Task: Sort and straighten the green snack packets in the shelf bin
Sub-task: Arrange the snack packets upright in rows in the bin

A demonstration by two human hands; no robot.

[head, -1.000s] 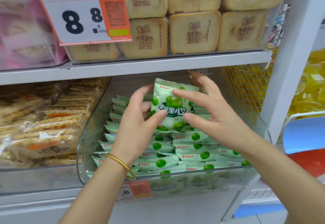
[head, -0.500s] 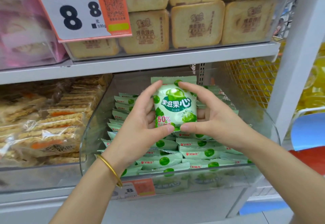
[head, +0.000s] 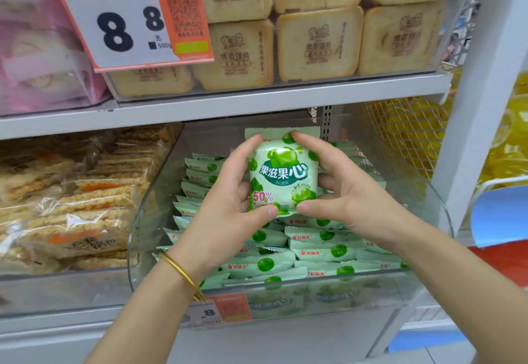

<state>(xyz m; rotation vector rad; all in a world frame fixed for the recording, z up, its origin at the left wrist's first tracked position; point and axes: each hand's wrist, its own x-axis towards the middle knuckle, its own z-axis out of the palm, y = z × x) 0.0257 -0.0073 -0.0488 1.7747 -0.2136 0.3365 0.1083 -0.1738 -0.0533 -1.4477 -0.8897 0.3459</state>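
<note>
Two-handed, grips a single green snack packet [head: 283,175] upright above the rows of packets [head: 320,252] lying in the clear shelf bin [head: 150,220]. Pinches its left edge with the left hand [head: 228,209], thumb at the lower corner, curled fingertips on the top seal. Mirrors that with the right hand [head: 353,203] on the right edge. Against the frame a second back, now squared up and face-on rather than tilted, fingers drawn closer in; against half a second back, much the same grip. Glossy, puffy, squarish pouch, flat crimped seal along the top, printed green fruit. Below, flatter overlapping pouches in two rows, behind rounded transparent plastic walls. On the left wrist, a thin gold bangle [head: 183,273].
</note>
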